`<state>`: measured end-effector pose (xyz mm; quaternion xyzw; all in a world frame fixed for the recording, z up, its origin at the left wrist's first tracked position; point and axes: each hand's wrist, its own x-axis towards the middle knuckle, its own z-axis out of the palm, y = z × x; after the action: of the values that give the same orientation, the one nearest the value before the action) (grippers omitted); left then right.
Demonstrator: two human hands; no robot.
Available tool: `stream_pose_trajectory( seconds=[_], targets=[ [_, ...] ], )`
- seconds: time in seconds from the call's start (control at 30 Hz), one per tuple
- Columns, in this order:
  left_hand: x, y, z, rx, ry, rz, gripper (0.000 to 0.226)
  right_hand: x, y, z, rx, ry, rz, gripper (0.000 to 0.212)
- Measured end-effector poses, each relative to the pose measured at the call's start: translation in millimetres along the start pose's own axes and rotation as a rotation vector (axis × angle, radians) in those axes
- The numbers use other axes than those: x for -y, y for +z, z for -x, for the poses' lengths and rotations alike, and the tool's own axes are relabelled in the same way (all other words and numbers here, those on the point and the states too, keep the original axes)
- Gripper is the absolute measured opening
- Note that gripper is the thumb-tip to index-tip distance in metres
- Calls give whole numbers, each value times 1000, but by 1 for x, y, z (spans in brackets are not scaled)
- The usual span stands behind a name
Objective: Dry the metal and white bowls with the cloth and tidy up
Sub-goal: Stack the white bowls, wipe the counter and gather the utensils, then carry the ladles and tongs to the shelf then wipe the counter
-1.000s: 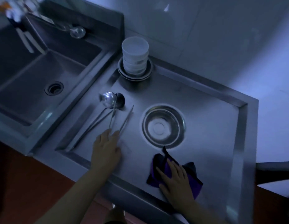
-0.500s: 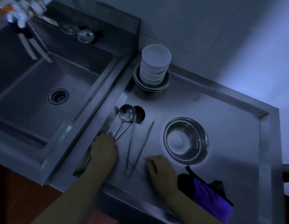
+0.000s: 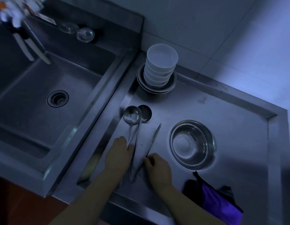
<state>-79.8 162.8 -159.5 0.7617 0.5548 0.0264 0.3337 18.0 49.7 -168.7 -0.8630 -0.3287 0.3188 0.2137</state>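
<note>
A metal bowl [image 3: 193,144] sits upright on the steel drainboard [image 3: 230,111]. A stack of white bowls [image 3: 159,69] stands in metal dishes at the back. The purple cloth [image 3: 217,202] lies crumpled at the front right, with no hand on it. My left hand [image 3: 119,153] rests on the handles of two ladles [image 3: 132,114]. My right hand [image 3: 157,164] has its fingers curled at the lower end of the metal tongs [image 3: 145,150], pinching one arm.
A deep sink [image 3: 43,98] with a drain lies to the left. Small glass dishes [image 3: 85,34] sit on its back ledge, beside a blurred tap. A tiled wall runs behind the drainboard, whose raised rim borders it on the right and front.
My right hand left the purple cloth and moved left to the tongs. The left hand stayed on the ladle handles. The view shifted, so everything appears further right.
</note>
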Motion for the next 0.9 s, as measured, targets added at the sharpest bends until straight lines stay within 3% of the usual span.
stream_pose_trajectory(
  seconds=[0.2,0.47,0.7,0.9],
  targets=[
    [-1,13,4,4,-8,52,17,8,3,-5,-67,89,-48,21],
    [-6,10,16,41,-173,207,14,9,1,-12,-49,164,-55,21],
    [-14,2,62,-4,-234,153,5,-13,-26,16,-4,39,-37,32],
    [-6,-5,134,-159,-321,189,12,-27,-47,56,41,-123,-46,32]
  ],
)
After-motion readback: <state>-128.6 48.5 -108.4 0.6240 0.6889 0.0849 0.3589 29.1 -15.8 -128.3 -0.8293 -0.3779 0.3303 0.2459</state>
